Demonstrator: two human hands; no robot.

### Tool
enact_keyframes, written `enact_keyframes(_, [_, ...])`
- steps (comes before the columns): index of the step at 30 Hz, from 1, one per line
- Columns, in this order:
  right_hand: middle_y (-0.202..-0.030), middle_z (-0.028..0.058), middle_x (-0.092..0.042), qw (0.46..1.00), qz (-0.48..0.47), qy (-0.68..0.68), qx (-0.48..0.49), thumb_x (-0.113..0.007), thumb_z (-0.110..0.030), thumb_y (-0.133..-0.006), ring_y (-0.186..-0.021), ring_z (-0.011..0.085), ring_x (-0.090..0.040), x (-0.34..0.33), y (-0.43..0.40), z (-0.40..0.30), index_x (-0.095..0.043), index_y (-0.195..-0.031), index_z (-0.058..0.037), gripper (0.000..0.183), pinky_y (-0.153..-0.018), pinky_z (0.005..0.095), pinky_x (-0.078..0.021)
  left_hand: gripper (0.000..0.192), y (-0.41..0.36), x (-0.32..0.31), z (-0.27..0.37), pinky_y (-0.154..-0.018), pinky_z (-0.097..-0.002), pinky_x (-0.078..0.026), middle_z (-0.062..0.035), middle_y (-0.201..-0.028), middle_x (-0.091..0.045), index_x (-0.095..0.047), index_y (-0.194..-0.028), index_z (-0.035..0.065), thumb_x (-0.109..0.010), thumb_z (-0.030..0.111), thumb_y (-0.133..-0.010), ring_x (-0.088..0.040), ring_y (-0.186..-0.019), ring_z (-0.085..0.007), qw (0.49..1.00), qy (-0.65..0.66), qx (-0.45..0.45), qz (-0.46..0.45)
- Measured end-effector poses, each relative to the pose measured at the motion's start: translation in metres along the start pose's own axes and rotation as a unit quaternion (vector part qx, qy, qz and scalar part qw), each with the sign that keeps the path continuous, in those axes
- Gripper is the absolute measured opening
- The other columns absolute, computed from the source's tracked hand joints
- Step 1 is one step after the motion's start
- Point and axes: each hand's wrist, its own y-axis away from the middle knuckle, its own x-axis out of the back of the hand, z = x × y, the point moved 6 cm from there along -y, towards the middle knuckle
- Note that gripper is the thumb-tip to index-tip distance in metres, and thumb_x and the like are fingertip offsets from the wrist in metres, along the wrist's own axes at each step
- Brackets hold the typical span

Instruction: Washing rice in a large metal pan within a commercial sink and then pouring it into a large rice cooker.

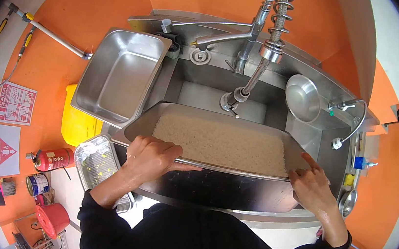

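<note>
A deep steel pan (236, 192) holds a broad layer of wet-looking white rice grains (219, 141). Its far side tilts down towards the basin of a steel sink (207, 92). My left hand (151, 156) grips the near rim at the left, thumb along the edge. At the right end of that rim my right hand (312, 187) holds on, one finger stretched over the inner wall. Over the sink hangs a spring-hose spray faucet (238, 95), its head just beyond the pan. Whether liquid leaves the pan cannot be told.
An empty steel pan (120, 75) rests at the left beside the basin, with a foil-like tray (95, 160) below it. A steel bowl (303, 98) stands right of the basin. A swing spout (224, 38) crosses behind. Left are a yellow container (77, 125) and a fire extinguisher (55, 159).
</note>
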Motion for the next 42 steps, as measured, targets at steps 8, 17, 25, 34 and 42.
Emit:
enact_keyframes(8, [-0.060,0.0169,-0.059,1.000,-0.019,0.004,0.005,-0.056,-0.001,-0.058,-0.083,0.0302,-0.061,0.000,-0.003,0.001,-0.058,-0.068,0.0011,0.010,-0.099,0.0391,-0.0324,0.044,-0.003,0.001,-0.003,-0.038,-0.0304,-0.037,-0.0020,-0.048,-0.048,-0.046,-0.055,0.0093,-0.067,0.047,-0.066,-0.054,-0.045,-0.0210,1.000,0.012,0.009,-0.011])
enact_keyframes(17, [-0.058,0.0155,-0.059,0.999,-0.034,0.008,0.009,-0.055,-0.002,-0.059,-0.084,0.0308,-0.061,0.001,-0.005,0.001,-0.059,-0.068,0.0003,0.010,-0.097,0.0391,-0.0342,0.045,-0.006,0.002,-0.003,-0.038,-0.0307,-0.037,-0.0025,-0.047,-0.048,-0.046,-0.054,0.0088,-0.066,0.048,-0.066,-0.054,-0.045,-0.0216,1.000,0.010,0.013,-0.017])
enact_keyframes(25, [-0.055,0.0148,-0.057,0.999,-0.029,0.012,0.011,-0.055,-0.001,-0.058,-0.076,0.0272,-0.062,0.001,-0.007,0.003,-0.059,-0.067,-0.0003,0.010,-0.097,0.0387,-0.0345,0.046,-0.010,0.002,-0.003,-0.038,-0.0292,-0.037,-0.0030,-0.046,-0.048,-0.047,-0.052,0.0096,-0.064,0.050,-0.068,-0.054,-0.043,-0.0207,0.999,0.011,0.012,-0.036])
enact_keyframes(34, [-0.048,0.0130,-0.052,0.999,0.004,0.021,0.034,-0.054,0.000,-0.058,-0.058,0.0230,-0.062,0.004,-0.009,0.003,-0.060,-0.067,-0.0003,0.011,-0.098,0.0365,-0.0343,0.049,-0.014,0.001,-0.001,-0.038,-0.0276,-0.035,-0.0039,-0.044,-0.047,-0.048,-0.049,0.0083,-0.063,0.050,-0.069,-0.054,-0.042,-0.0200,0.999,-0.001,-0.006,-0.044])
enact_keyframes(42, [-0.051,0.0162,-0.054,0.999,-0.009,0.025,0.047,-0.056,-0.002,-0.059,-0.067,0.0261,-0.063,0.000,-0.010,0.006,-0.059,-0.066,0.0009,0.009,-0.094,0.0362,-0.0388,0.051,-0.019,0.003,-0.003,-0.038,-0.0273,-0.035,-0.0052,-0.045,-0.048,-0.048,-0.047,0.0074,-0.062,0.050,-0.070,-0.054,-0.043,-0.0207,0.998,0.002,-0.002,-0.065])
